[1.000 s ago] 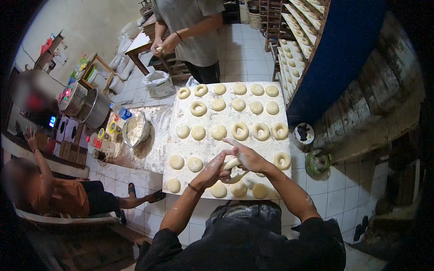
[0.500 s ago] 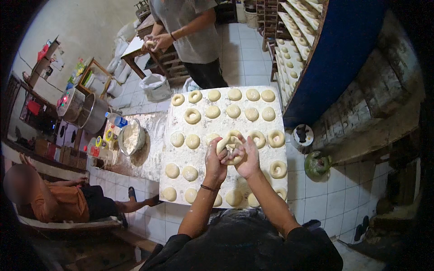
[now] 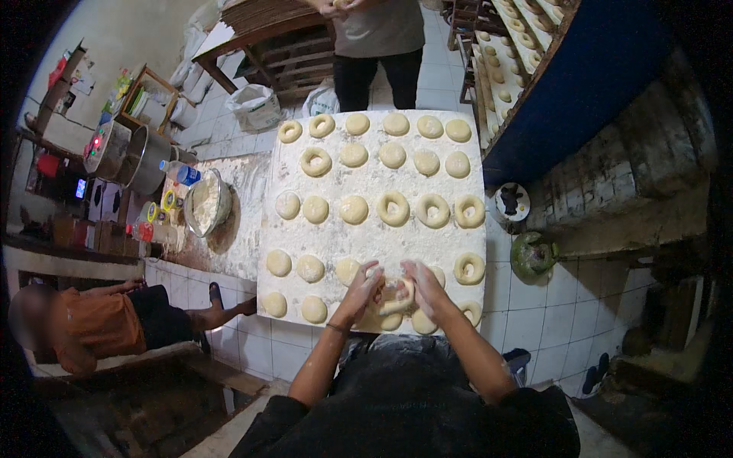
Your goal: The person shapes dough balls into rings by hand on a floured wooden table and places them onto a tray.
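Between my two hands is a pale dough ring (image 3: pixel 410 299) with a wide hole, near the front edge of a floured board (image 3: pixel 359 246). My left hand (image 3: pixel 364 291) curls its fingers at the ring's left side. My right hand (image 3: pixel 425 288) cups the right side, its fingertips partly hidden. Rows of dough pieces cover the board. Some are plain rounds, such as a dough round (image 3: pixel 310 269) left of my hands; others have holes, like a finished ring (image 3: pixel 393 209) farther back. Rounds beneath and beside my hands are partly covered.
A bowl of flour (image 3: pixel 208 204) stands on the side table at left, beside bottles and jars. Across the board a co-worker (image 3: pixel 378 30) handles a small dough piece. Trays of dough (image 3: pixel 496 76) fill a rack at right. A green gas cylinder (image 3: pixel 534 256) is on the floor; another person (image 3: pixel 107 324) sits at left.
My hands have come nearer to my body and lower over the board, with the dough ring between them. The view has shifted, and a ring in the third row is now uncovered.
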`<state>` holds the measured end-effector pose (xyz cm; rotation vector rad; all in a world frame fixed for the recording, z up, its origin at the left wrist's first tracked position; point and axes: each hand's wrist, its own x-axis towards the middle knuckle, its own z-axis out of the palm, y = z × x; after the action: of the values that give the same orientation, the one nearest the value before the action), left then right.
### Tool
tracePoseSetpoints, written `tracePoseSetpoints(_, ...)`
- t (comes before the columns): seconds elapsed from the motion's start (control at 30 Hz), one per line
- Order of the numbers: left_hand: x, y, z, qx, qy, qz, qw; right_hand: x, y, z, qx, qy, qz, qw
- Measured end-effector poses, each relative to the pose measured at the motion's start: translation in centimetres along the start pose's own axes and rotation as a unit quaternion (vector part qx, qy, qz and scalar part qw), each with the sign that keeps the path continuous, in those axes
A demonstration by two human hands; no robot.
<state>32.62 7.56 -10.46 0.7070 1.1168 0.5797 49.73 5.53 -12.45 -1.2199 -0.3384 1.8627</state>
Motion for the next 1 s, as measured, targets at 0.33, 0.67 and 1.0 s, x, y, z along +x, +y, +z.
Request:
tracePoseSetpoints(0.33,4.1,0.6,-0.1,0.482,0.082,0.346,0.801,0.8,-3.1,-1.6,-0.383,0.098,-0.234,0.888)
tracePoseSetpoints(0.67,-0.2,-0.8,0.7,0.687,0.068,0.369,0.623,-3.5,-3.7,-4.3,-0.677,0.012,-0.275,0.682)
tracePoseSetpoints(1.0,-0.6,-0.8,1.1,0.657,0.086,0.375,0.648,-5.2,-6.4,-3.6,-0.473,0.012,-0.125,0.872)
